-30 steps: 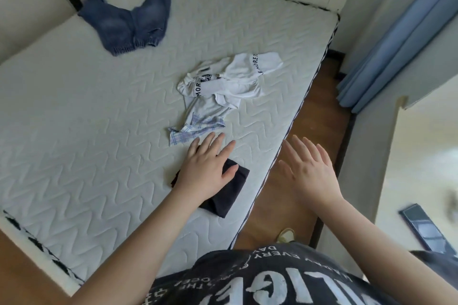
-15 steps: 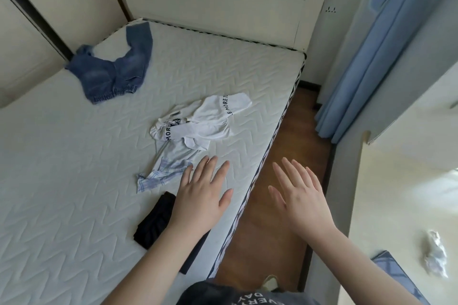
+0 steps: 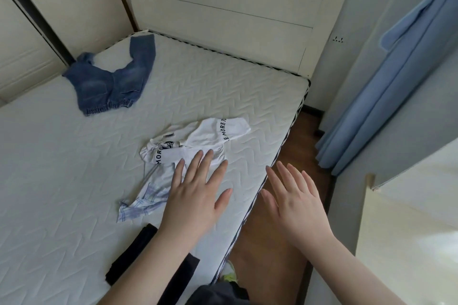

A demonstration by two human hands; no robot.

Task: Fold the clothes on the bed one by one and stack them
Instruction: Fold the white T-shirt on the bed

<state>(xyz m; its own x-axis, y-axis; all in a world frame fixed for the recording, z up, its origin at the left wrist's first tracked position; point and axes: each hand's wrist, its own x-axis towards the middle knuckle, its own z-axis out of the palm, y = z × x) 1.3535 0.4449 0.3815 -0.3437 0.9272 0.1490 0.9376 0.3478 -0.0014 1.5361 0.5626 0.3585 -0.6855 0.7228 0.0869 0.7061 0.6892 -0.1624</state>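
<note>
Both hands have moved forward since the earlier frame. The left hand (image 3: pixel 195 195), off the black cloth (image 3: pixel 133 257), now hovers flat-fingered over the white shirt (image 3: pixel 198 141). On the bed (image 3: pixel 62 181), the jeans (image 3: pixel 111 82) lie at ten o'clock, the crumpled shirt at centre, the folded black cloth at seven o'clock under the forearm. The right hand (image 3: pixel 295 203), fingers spread and holding nothing, hangs over the wood floor (image 3: pixel 270 242) beside the mattress edge. A blue curtain (image 3: pixel 386 96) hangs at three o'clock.
</note>
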